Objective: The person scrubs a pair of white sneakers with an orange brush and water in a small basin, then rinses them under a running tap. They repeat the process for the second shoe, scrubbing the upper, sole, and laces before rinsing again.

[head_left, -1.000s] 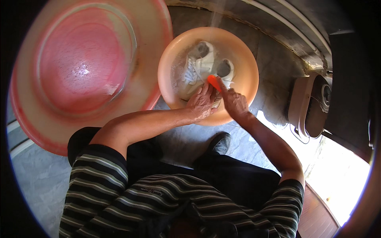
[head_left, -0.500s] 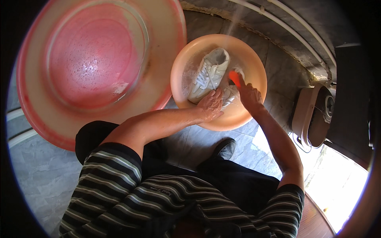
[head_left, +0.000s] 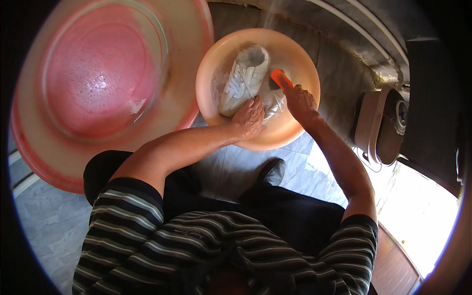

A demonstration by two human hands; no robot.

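Observation:
An orange-handled scrub brush is in my right hand, its fingers wrapped round the handle, over the right side of a peach-coloured basin. My left hand reaches over the basin's near side. Its fingers are bent down onto a second white sneaker, which lies low in the basin and is mostly hidden by my hands. Left of the brush, a white lace-up sneaker leans in the basin, opening toward the far side. The brush's bristles are blurred near the second sneaker. Foam clings to the basin wall.
A large red and cream tub stands at the left, right beside the basin. To the right is a beige and dark-brown appliance with a cable. White pipes run along the far wall. My dark shoe rests on grey tiles.
The whole view has shifted, so the basin and tub appear farther up and left. My right hand and brush have moved slightly against the basin; my left hand keeps its place by the sneakers.

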